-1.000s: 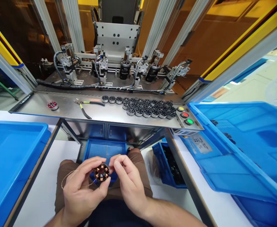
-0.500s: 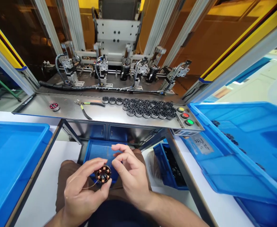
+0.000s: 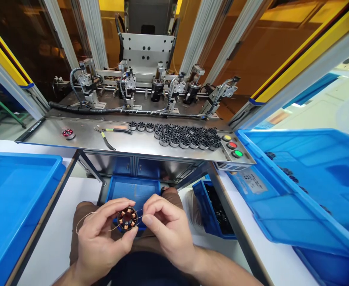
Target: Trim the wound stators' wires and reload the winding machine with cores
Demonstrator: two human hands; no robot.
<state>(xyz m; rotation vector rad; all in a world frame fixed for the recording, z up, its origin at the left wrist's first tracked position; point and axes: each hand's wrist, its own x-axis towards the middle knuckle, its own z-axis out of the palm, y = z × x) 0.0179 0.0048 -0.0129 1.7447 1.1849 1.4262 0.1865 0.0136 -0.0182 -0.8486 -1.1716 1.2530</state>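
Black, round, copper-coiled ring (image 3: 128, 226): six o'clock of the silver metal worktop (image 3: 85, 134).
Left hand (image 3: 101, 234): fingers closed on its rim.
Right hand (image 3: 168, 226): fingers nearly pinched at thin coppery wires (image 3: 139, 216), three o'clock; grip unclear to me.
Wires: gently, I'd say; ring steady.

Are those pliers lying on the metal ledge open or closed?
Open: the pliers lie on the metal ledge with their two handles spread wide apart.

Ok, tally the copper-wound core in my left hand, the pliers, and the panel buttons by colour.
Copper-wound core in left hand: 1
Pliers: 1
Yellow button: 1
Red button: 1
Green button: 1
Total: 5
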